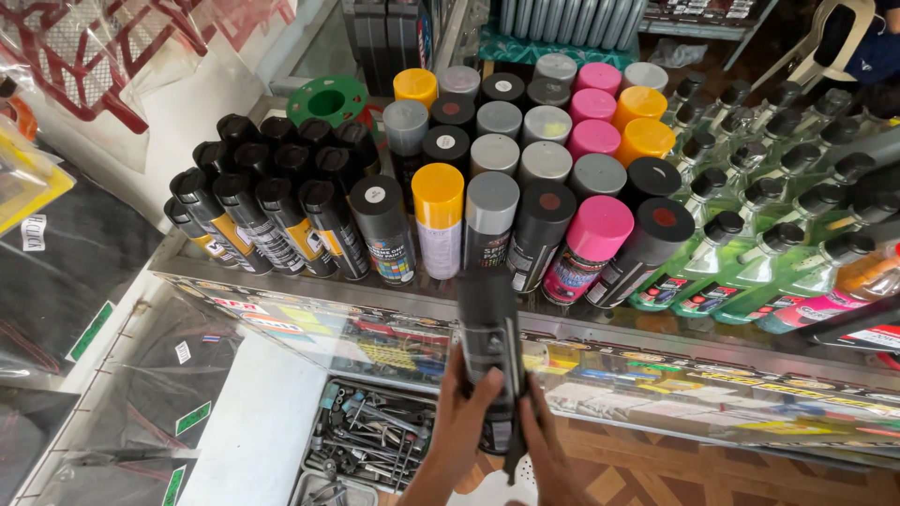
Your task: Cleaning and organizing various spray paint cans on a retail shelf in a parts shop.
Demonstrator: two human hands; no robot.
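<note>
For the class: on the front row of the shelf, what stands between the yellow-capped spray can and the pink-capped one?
In the head view, two cans stand between the yellow-capped can and the pink-capped can: a grey-capped can, then a black-capped can.

Pink-capped spray cans (598, 225) — four; yellow or orange caps (438, 193) — four; one green ring (327, 101) at the shelf's (281, 286) back left corner.

Bright daylight, glare on the glass counter (656, 375), edges slightly warped.
</note>
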